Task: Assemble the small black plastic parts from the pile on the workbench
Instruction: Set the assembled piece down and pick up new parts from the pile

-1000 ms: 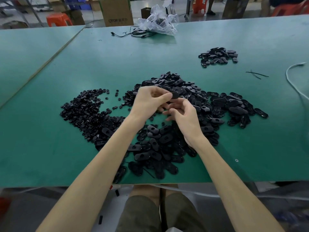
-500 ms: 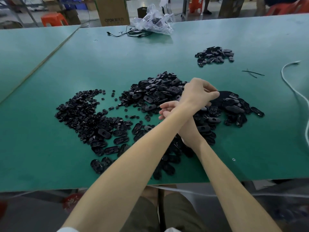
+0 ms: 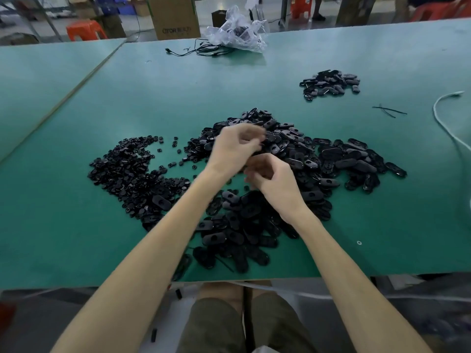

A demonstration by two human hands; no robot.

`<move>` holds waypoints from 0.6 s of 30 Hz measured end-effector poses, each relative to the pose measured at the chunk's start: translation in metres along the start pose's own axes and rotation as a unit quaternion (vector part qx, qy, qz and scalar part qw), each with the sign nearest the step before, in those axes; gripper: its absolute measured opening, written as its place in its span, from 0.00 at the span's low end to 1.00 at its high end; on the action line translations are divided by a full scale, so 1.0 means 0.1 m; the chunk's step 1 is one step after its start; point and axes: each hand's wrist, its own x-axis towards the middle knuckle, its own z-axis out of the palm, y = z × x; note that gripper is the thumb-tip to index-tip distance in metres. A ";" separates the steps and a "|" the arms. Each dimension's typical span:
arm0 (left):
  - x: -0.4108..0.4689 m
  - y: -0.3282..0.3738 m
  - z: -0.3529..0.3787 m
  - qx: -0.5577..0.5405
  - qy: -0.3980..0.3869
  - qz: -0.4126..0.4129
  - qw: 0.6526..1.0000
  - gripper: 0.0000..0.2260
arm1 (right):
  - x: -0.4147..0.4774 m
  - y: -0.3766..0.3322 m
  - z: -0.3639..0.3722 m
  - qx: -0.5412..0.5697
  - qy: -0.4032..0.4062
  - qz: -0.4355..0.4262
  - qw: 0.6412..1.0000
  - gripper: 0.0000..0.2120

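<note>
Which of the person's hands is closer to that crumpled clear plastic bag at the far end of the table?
Left. The left hand is farther out over the black parts, in line with the plastic bag; the right hand sits nearer the person, slightly rightward.

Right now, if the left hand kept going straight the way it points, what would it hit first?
The left hand is blurred but seems aimed forward and rightward, so it would probably meet the main pile of black parts just beyond its fingertips. Its height above the pile is unclear.
</note>
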 end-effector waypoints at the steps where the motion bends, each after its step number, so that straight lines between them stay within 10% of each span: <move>1: -0.04 -0.10 -0.12 0.031 0.009 -0.009 0.999 0.12 | -0.01 0.01 0.01 -0.029 -0.003 -0.009 1.000 0.10; 18: -0.37 -0.65 -0.50 0.229 -0.017 -0.046 0.972 0.05 | -0.05 0.02 0.04 -0.250 -0.149 -0.071 0.954 0.17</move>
